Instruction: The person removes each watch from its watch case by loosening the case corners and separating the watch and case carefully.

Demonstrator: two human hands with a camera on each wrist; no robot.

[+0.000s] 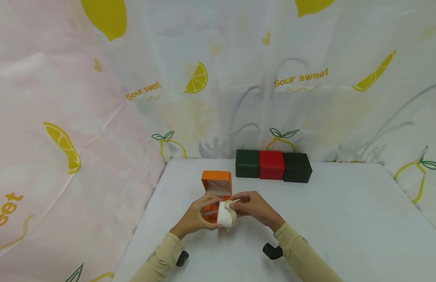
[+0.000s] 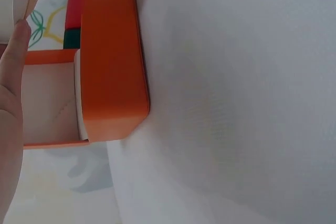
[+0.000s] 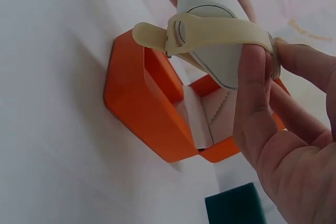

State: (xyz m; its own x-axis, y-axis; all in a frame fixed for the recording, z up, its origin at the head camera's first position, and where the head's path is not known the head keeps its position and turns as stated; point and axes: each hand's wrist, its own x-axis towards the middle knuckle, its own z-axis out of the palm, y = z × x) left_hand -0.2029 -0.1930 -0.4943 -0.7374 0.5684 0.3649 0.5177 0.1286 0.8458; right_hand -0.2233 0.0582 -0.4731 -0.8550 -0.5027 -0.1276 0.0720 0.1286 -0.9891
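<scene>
A white watch cushion (image 1: 223, 215) is held up in front of the orange watch box (image 1: 217, 177), between both hands. My left hand (image 1: 195, 217) grips the cushion from the left, thumb at its near end. A wristwatch with a cream strap (image 3: 226, 30) loops round the cushion, its buckle and strap end showing in the right wrist view. My right hand (image 1: 254, 205) pinches the watch at its case, whose dial faces away from view. Behind the cushion, the box (image 2: 110, 51) stands with its lid raised, showing a pale lining.
At the table's back edge a dark green box (image 1: 247, 163), a red box (image 1: 271, 165) and a blackish box (image 1: 297, 167) stand side by side. Beyond the white table (image 1: 345, 219) hangs a lemon-print curtain (image 1: 232, 58). Black fittings (image 1: 273, 251) show by both sleeves.
</scene>
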